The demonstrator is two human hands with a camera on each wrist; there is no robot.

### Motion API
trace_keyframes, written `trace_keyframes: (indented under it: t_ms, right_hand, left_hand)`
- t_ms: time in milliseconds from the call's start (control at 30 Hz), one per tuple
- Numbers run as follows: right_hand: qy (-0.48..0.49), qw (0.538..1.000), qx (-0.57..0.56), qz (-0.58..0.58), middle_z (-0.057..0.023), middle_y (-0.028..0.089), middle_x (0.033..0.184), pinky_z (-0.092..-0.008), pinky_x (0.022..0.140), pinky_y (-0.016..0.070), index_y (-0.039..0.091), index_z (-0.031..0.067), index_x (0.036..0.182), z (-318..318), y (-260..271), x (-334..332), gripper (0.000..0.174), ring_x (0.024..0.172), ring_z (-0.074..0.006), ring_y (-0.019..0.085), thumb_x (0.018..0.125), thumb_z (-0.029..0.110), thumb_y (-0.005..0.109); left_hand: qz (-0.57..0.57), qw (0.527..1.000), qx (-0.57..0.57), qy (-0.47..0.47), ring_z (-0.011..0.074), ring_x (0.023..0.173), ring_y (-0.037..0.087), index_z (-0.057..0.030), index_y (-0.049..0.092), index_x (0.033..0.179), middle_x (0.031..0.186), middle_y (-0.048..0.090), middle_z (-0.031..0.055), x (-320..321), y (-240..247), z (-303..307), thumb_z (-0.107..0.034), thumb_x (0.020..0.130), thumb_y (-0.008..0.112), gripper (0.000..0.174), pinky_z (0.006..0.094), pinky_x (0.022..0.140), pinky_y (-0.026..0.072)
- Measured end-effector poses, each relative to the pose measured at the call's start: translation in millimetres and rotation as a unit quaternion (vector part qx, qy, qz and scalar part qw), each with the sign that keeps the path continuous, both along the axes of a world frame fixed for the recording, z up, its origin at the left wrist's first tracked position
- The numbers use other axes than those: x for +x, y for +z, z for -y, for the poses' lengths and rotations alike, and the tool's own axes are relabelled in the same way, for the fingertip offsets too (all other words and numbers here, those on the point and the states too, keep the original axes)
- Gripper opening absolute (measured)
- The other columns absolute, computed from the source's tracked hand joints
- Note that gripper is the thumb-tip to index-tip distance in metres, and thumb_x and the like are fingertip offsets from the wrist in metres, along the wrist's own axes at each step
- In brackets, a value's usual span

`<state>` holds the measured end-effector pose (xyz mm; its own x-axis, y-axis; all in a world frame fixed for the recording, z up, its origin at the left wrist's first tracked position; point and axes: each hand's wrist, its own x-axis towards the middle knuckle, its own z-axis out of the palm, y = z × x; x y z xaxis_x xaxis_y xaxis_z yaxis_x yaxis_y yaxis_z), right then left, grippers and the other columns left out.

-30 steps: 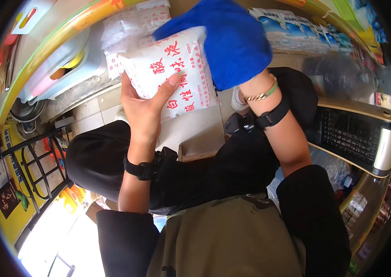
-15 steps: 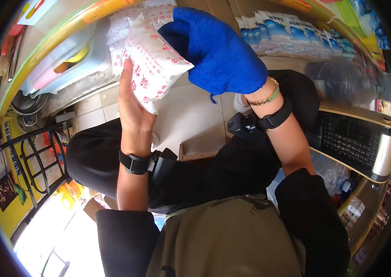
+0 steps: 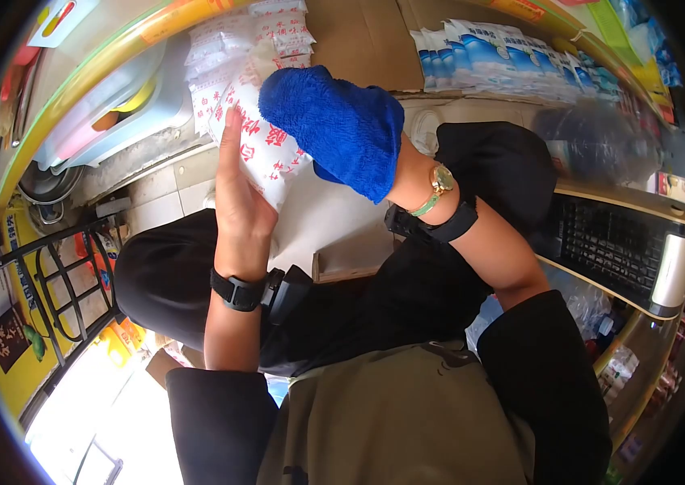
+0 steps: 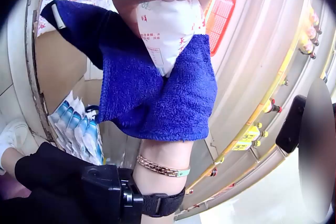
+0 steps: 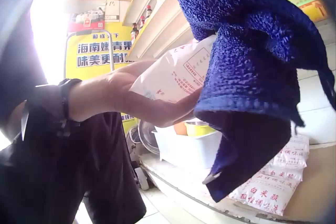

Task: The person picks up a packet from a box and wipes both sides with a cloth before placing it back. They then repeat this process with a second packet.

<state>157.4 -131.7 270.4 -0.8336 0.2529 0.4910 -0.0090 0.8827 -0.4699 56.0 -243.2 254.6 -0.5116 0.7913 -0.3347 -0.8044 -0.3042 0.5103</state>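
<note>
left wrist strap: black band (image 3: 237, 289) on the raised forearm, closest thing to me
left hand (image 3: 239, 202): up in front of the chest, fingers running up the back of the white pouch (image 3: 268, 153) and curled round its edge, so it's got a proper grip
white pouch: soft bag with red print, held in the air at about 11 o'clock from the person's chest, tilted and not resting on anything
blue cloth (image 3: 334, 129): thick terry, at 3 o'clock of the pouch and pressed right against it; in the left wrist view it wraps round the pouch's lower corner
right hand (image 3: 404, 171): buried under the cloth, only the heel and the wrist with a gold bracelet (image 3: 438, 182) stick out, so I honestly can't tell what the fingers are doing
black basket (image 3: 609, 234): off at 3 o'clock, well apart
plastic tub (image 3: 116, 105): 10 o'clock, on the shelf
stack of pouches (image 3: 225, 48): same white-and-red bags, on the shelf just behind the held one
blue-and-white packets (image 3: 488, 52): row at 1 o'clock, farthest back
</note>
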Motion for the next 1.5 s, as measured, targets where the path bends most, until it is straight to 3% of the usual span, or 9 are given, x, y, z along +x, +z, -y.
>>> trace_keyframes:
  t_ms: [367, 567, 633, 700, 833, 900, 1267, 1333, 1500]
  right_hand:
    - [0.021, 0.988, 0.108, -0.109, -0.0112, 0.061, 0.103, -0.0344, 0.074, 0.0494, 0.058, 0.0033, 0.105, -27, 30, 9, 0.034, 0.085, -0.0288, 0.061, 0.071, 0.003, 0.060]
    - [-0.015, 0.945, -0.324, -0.048, -0.0086, 0.065, 0.081, -0.0343, 0.061, 0.0505, 0.058, 0.0058, 0.096, -20, 19, 3, 0.030, 0.073, -0.0261, 0.064, 0.067, 0.007, 0.063]
    - [0.040, 0.998, -0.008, -0.041, -0.0089, 0.062, 0.089, -0.0346, 0.067, 0.0495, 0.054, 0.0064, 0.105, -25, 15, -2, 0.036, 0.081, -0.0286, 0.062, 0.069, 0.012, 0.059]
    - [0.072, 0.988, -0.136, -0.010, -0.0082, 0.061, 0.108, -0.0305, 0.069, 0.0506, 0.043, 0.0005, 0.123, -2, 5, -5, 0.060, 0.079, -0.0184, 0.064, 0.067, -0.006, 0.063]
    - [0.126, 0.974, -0.182, -0.058, -0.0115, 0.038, 0.138, -0.0346, 0.097, 0.0371, 0.036, 0.0017, 0.134, -5, -3, 0, 0.052, 0.122, -0.0239, 0.043, 0.086, 0.016, 0.051]
    - [0.132, 0.955, -0.259, -0.066, -0.0120, 0.037, 0.139, -0.0334, 0.105, 0.0265, 0.035, 0.0016, 0.135, 6, 2, 1, 0.049, 0.128, -0.0232, 0.035, 0.093, 0.028, 0.040]
    - [0.057, 0.989, -0.137, -0.008, -0.0144, 0.044, 0.130, -0.0357, 0.100, 0.0333, 0.044, 0.0012, 0.125, 17, -12, 2, 0.046, 0.121, -0.0314, 0.042, 0.085, 0.023, 0.054]
    - [0.032, 0.994, -0.069, -0.073, -0.0139, 0.058, 0.109, -0.0384, 0.075, 0.0483, 0.055, 0.0040, 0.107, 13, -8, 1, 0.030, 0.094, -0.0331, 0.058, 0.078, 0.010, 0.055]
    - [-0.062, 0.989, -0.131, -0.006, -0.0142, 0.062, 0.091, -0.0357, 0.066, 0.0485, 0.059, 0.0036, 0.094, -5, -1, -2, 0.022, 0.075, -0.0312, 0.061, 0.075, 0.013, 0.058]
  left_hand:
    - [-0.044, 0.997, 0.058, 0.041, 0.0269, 0.105, 0.055, -0.0027, 0.042, 0.127, 0.120, 0.054, 0.0116, -24, 11, 14, -0.036, 0.091, 0.044, 0.049, 0.0412, 0.088, 0.0451]
    - [0.167, 0.923, 0.330, -0.102, 0.0335, 0.095, 0.055, -0.0086, 0.032, 0.135, 0.111, 0.053, 0.0184, -28, -25, 16, -0.060, 0.083, 0.042, 0.074, 0.0453, 0.082, 0.0451]
    - [0.202, 0.903, 0.360, -0.122, 0.0371, 0.100, 0.051, -0.0073, 0.028, 0.137, 0.117, 0.049, 0.0215, -23, -25, 17, -0.068, 0.077, 0.042, 0.086, 0.0448, 0.083, 0.0441]
    - [0.095, 0.949, 0.282, -0.105, 0.0388, 0.103, 0.050, -0.0076, 0.027, 0.137, 0.123, 0.046, 0.0219, -11, -8, 18, -0.069, 0.077, 0.040, 0.087, 0.0480, 0.085, 0.0430]
    - [0.114, 0.934, 0.323, -0.101, 0.0297, 0.099, 0.057, -0.0047, 0.039, 0.129, 0.115, 0.055, 0.0152, -3, -15, 14, -0.059, 0.086, 0.038, 0.069, 0.0427, 0.084, 0.0467]
    - [-0.022, 0.994, 0.107, -0.005, 0.0215, 0.104, 0.054, -0.0069, 0.049, 0.121, 0.114, 0.056, 0.0073, 10, -6, 9, -0.054, 0.085, 0.045, 0.059, 0.0356, 0.093, 0.0408]
    - [-0.010, 1.000, -0.004, -0.001, 0.0199, 0.096, 0.056, -0.0088, 0.051, 0.118, 0.106, 0.059, 0.0058, 16, 2, 7, -0.052, 0.085, 0.045, 0.054, 0.0332, 0.087, 0.0434]
    - [0.021, 0.998, -0.031, -0.040, 0.0172, 0.078, 0.061, -0.0069, 0.054, 0.105, 0.092, 0.062, 0.0081, 14, -4, 9, -0.056, 0.087, 0.037, 0.055, 0.0292, 0.068, 0.0498]
    - [-0.021, 0.993, -0.057, -0.102, 0.0188, 0.088, 0.059, -0.0071, 0.053, 0.111, 0.095, 0.061, 0.0065, 24, 8, 6, -0.056, 0.088, 0.038, 0.057, 0.0345, 0.080, 0.0475]
